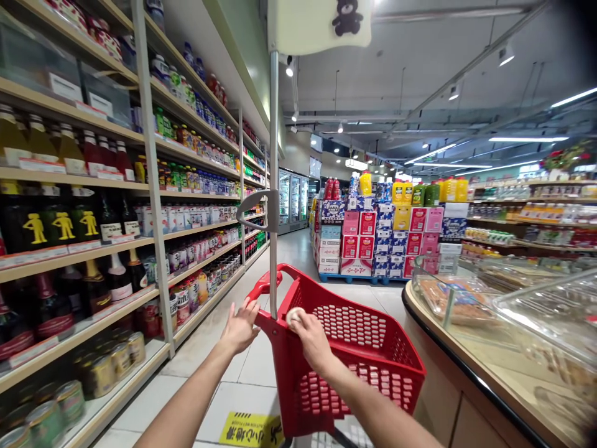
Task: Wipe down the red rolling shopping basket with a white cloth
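Observation:
A red plastic shopping cart (321, 292) with a perforated basket stands in front of me. My left hand (240, 328) grips the near left end of its red handle, thumb apart from the fingers. On the near rim, my right hand (313, 341) pinches a small wadded white cloth (293, 317), pressing it against the red plastic. Between my hands a metal pole (274, 149) rises from the cart. It carries a grey hook-shaped clip (261, 210) and a cream board (317, 25) with a bear picture.
Shelves of bottles and cans (153, 186) line the left side. A glass-topped display counter (466, 323) curves close along the cart's right. Stacked drink cartons (373, 239) on blue pallets stand ahead. Yellow wet-floor sticker (252, 429) lies on the tiles; fridges (293, 193) are farther back.

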A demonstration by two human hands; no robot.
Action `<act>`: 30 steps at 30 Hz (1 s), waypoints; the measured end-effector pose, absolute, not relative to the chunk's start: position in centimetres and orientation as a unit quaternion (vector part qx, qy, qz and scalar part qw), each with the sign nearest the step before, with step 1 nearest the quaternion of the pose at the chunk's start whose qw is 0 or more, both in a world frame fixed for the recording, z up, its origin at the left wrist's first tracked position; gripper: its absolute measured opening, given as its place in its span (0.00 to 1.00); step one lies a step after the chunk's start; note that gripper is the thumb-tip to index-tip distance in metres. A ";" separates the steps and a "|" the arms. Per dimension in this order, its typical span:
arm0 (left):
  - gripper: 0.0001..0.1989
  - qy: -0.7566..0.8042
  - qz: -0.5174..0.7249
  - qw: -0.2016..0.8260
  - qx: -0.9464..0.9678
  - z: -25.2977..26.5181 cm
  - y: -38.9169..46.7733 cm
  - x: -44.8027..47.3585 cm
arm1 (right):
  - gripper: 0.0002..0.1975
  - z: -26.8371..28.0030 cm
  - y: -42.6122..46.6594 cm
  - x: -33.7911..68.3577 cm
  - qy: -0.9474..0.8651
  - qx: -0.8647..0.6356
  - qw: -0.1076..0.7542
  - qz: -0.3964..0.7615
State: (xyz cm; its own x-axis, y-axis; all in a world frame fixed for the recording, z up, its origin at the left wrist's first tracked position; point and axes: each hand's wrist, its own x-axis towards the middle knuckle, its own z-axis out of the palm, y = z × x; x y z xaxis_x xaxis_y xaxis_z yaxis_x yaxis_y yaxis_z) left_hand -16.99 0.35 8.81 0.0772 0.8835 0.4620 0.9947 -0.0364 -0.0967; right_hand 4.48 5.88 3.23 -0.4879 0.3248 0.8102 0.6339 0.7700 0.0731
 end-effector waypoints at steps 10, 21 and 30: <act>0.08 -0.656 -0.216 0.242 -0.682 8.9 0.6 -12.0 | 0.26 -3.0 8.5 8.9 -0.738 -0.420 0.527 -0.034; 0.12 -0.522 -0.305 0.165 -0.779 7.7 -1.6 -1.3 | 0.22 1.0 1.0 10.6 -0.712 -0.348 0.605 0.079; 0.25 -0.649 -0.247 0.087 -0.714 9.0 2.9 -3.9 | 0.25 4.8 3.9 19.0 -0.702 -0.454 0.544 0.064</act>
State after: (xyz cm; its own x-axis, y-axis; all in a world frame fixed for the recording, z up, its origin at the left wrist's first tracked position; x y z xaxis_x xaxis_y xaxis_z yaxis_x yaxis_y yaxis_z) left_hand -3.87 2.94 9.00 0.0359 0.8842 0.4658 0.9700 -0.1430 0.1966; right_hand 18.98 3.87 4.81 0.0049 0.7076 0.7066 0.5684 0.5794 -0.5841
